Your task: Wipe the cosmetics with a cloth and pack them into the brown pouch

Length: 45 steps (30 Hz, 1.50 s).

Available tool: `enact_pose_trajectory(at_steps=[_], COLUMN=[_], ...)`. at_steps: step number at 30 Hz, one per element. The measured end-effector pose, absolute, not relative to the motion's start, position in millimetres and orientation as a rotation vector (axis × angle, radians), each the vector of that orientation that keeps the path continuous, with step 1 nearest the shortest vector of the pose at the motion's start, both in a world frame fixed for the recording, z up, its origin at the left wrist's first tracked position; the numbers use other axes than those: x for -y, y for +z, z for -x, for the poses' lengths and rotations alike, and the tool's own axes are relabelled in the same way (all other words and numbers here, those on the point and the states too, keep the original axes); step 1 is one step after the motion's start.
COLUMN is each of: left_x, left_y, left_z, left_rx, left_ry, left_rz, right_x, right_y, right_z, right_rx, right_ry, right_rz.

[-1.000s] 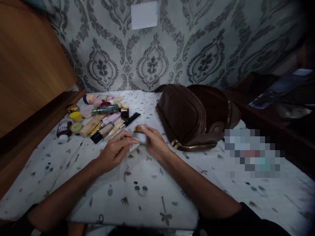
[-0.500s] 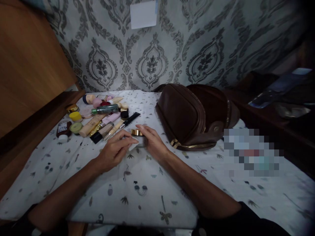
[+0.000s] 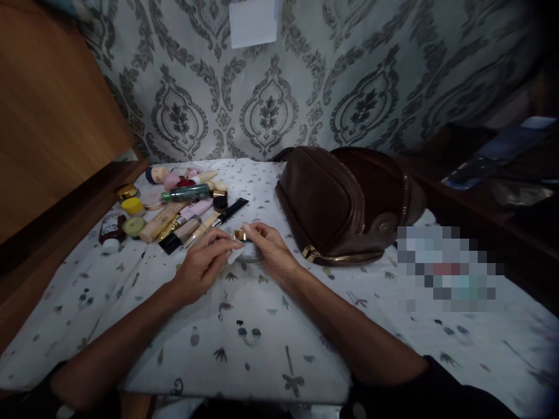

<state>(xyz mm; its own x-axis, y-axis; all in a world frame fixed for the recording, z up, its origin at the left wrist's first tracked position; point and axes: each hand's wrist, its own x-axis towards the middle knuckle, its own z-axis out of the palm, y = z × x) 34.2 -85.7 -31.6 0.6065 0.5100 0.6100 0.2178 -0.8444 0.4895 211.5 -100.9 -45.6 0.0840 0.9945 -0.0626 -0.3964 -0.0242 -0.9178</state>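
In the head view, my right hand [image 3: 274, 251] is closed around a small jar with a shiny gold lid [image 3: 240, 235] and a pale, see-through body. My left hand [image 3: 201, 265] pinches a small white wipe [image 3: 234, 255] and presses it against the near side of the jar. The fingers partly hide the jar. Just beyond the left hand lies a pile of cosmetics, with a black-capped tube [image 3: 233, 210], a green bottle [image 3: 187, 193] and a beige tube [image 3: 159, 226] among them.
A brown leather bag [image 3: 321, 201] with gold zips lies open to the right of my hands. Nearer the right edge, a blurred-out item [image 3: 449, 270] rests on the patterned white cloth [image 3: 244, 361]. A wooden panel [image 3: 56, 105] stands at the left, a patterned curtain [image 3: 266, 105] behind.
The jar's gold lid has tilted slightly in my right hand, with the thumb shifted over it. My left hand has moved the wipe slightly along the jar. The bag and cosmetics stay put.
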Motion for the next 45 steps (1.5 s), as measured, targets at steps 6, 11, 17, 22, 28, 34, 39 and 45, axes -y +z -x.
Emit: enact_pose_trajectory(at_steps=[6, 11, 17, 22, 28, 34, 39, 45], left_x=[88, 85, 83, 81, 82, 79, 81, 87], left_y=[-31, -31, -31, -32, -33, -36, -38, -35], left_z=[-35, -35, -33, -31, -32, -32, -33, -35], left_rx=[-0.442, -0.55, -0.591, -0.526, -0.394, -0.505, -0.585, -0.505], left_ry=[0.994, 1.091, 1.155, 1.091, 0.957, 1.024, 1.118, 1.075], left_rz=[-2.514, -2.473, -2.463, -2.519, -2.61, -2.526, -2.507, -2.699], right_x=[99, 100, 99, 96, 91, 89, 95, 102], right_y=[-44, -45, -52, -56, -57, -54, -46, -37], right_z=[-212, -212, -211, -212, -219, -224, -225, -225], right_rx=[0.76, 0.733, 0.721, 0.857, 1.015, 1.235, 1.46, 1.522], right_ry=[1.271, 1.333, 1.471, 1.34, 1.101, 1.006, 0.803, 0.713], right_rz=[0.998, 0.946, 0.9, 0.987, 1.125, 1.211, 1.313, 1.432])
